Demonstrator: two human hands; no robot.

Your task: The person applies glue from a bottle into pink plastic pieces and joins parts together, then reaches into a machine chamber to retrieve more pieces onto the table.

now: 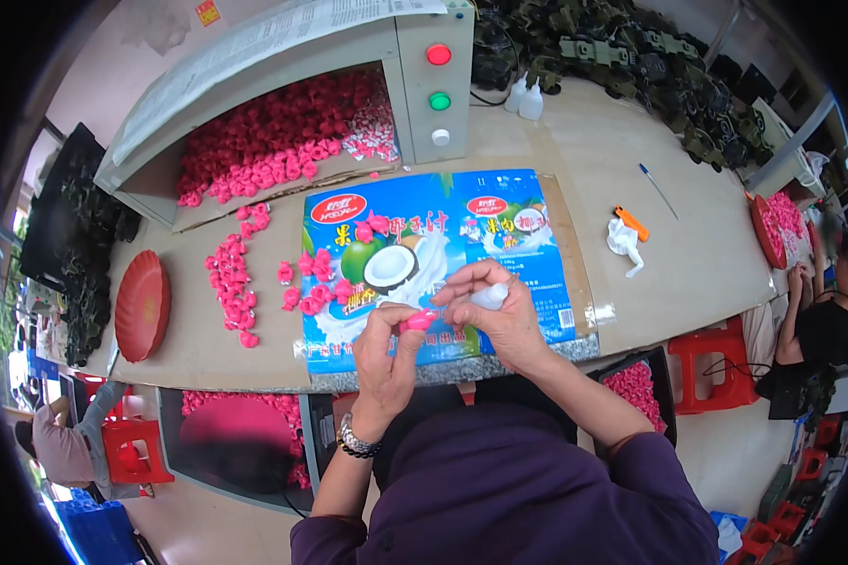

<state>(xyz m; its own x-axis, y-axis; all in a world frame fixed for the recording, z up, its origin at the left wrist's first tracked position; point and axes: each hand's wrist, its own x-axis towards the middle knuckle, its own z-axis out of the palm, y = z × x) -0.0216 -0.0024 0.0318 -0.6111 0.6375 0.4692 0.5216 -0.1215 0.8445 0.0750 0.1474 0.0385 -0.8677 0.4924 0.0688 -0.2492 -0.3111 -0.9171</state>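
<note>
My left hand [384,360] pinches a small pink plastic piece [419,321] between thumb and fingertips. Close beside it, my right hand [515,327] is closed around a small white squeeze bottle [490,298], whose tip points towards the piece; whether they touch is too small to tell. Both hands are above a blue printed cardboard sheet [518,254] with coconut pictures. Several loose pink pieces [320,266] lie on the sheet's left part, and a longer row of pink pieces [228,273] runs along the table left of it.
A grey machine housing [433,122] full of pink pieces stands behind the sheet. A red tray [142,306] is at the left. To the right lie an orange-handled tool [633,223], a crumpled white tissue [623,241] and a pen [659,191]. Two white bottles [530,102] stand further back. Other people sit at both sides.
</note>
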